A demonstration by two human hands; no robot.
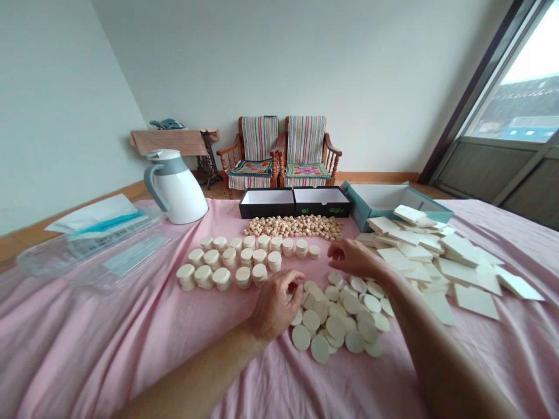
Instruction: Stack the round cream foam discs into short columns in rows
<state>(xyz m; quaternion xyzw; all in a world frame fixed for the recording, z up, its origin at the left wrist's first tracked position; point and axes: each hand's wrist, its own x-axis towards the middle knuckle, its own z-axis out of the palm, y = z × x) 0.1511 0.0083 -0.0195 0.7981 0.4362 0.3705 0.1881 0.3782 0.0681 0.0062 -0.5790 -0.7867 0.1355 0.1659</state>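
My left hand [278, 304] curls at the left edge of a loose heap of round pale wooden discs [335, 326]. Its thumb and fingers bend toward each other, and what they hold, if anything, is hidden. Beyond the heap, my right hand [351, 256] hovers with bent fingers, to the right of a low disc stack [314, 252]. Whether a disc is in those fingers I cannot make out. Several short stacks of discs [229, 257] stand in three rows left of my hands, the nearest stack [259, 274] close to my left hand.
Small wooden beads [292, 227] lie beyond the stacks, before two black boxes [267, 210]. Square wooden pieces [419, 250] pile up at right against a blue box [360, 216]. A white jug [181, 195] and plastic packaging [105, 244] occupy the left of the pink cloth [174, 349].
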